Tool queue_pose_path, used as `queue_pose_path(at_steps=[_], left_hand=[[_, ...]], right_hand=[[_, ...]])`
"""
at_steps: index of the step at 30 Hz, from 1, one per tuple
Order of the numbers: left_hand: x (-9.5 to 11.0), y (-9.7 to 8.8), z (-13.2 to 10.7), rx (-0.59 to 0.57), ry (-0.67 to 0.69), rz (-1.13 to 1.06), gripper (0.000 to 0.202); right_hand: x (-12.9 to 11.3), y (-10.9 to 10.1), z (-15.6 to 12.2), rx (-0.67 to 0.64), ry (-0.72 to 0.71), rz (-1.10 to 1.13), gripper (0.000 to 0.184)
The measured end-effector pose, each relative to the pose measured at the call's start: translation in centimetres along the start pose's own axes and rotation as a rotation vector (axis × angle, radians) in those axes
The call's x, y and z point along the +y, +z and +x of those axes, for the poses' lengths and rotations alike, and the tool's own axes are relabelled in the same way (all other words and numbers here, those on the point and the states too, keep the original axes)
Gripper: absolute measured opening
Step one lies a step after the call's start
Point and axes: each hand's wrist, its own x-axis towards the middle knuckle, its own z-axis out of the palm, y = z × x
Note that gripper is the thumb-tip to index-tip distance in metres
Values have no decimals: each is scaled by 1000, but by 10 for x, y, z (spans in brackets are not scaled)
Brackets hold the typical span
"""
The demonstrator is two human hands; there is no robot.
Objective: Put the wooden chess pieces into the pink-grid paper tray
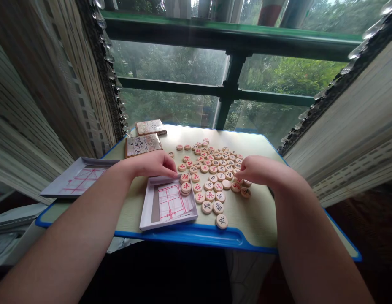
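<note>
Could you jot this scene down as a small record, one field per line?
Surface: pale table with blue edging
Spread out: round wooden discs with red or black characters
Near edge: shallow white rectangular box, red-lined paper inside
Its far right corner: stacked discs
Left hand: beside the stacked discs, contact unclear
Right hand: at the spread's right side, grip hidden
Behind: green-framed window

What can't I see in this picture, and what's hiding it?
All in the head view:
- Whether the right hand holds a piece: the hand itself hides it.
- Whether the left hand holds one: its curled shape hides that.
- Part of the left-side white tray: behind the left forearm.
- Signs on the farthest xiangqi pieces: too small.
- Both elbows: cut off by the picture's edge.
</note>
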Motion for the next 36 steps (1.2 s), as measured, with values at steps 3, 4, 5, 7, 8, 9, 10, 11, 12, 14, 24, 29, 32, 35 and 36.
queue_pose_path(at_steps=[3,4,5,7,8,9,10,11,12,14,24,29,32,35,36], left_hand=[[1,0,-1,0,-4,4,36],[1,0,-1,0,-4,5,36],[2,0,-1,2,-5,6,36],[2,0,-1,6,-5,5,35],[3,1,-2,9,-4,5,34],[3,1,-2,9,-3,4,34],[2,1,-1,8,-3,3,34],[2,1,-1,6,-4,2,34],[2,1,-1,4,-7,3,33],[2,1,-1,3,-12,7,33],[2,1,-1,1,-18,20,31],[1,1,-1,11,-4,28,32],[1,1,-1,26,0,22,32],[1,1,-1,28,-3,6,31],[1,1,-1,27,-5,5,31]], right_hand=[[-1,-1,0,-29,31,-32,21],[-2,0,1,-39,15,-40,23],[-2,0,1,-52,-4,-47,25],[-3,2,3,-76,-31,-51,27],[-4,3,4,-82,-35,-48,28],[-5,4,4,-82,-33,-45,27],[-6,4,4,-77,-30,-43,26],[-6,5,4,-73,-29,-43,25],[-7,5,4,-71,-33,-46,24],[-6,4,3,-72,-43,-47,24],[8,0,3,-53,77,-65,27],[1,5,4,-19,21,-5,23],[-2,5,3,-13,-10,7,20],[-5,4,3,-2,-18,-12,20],[-6,4,3,19,-26,-12,22]])
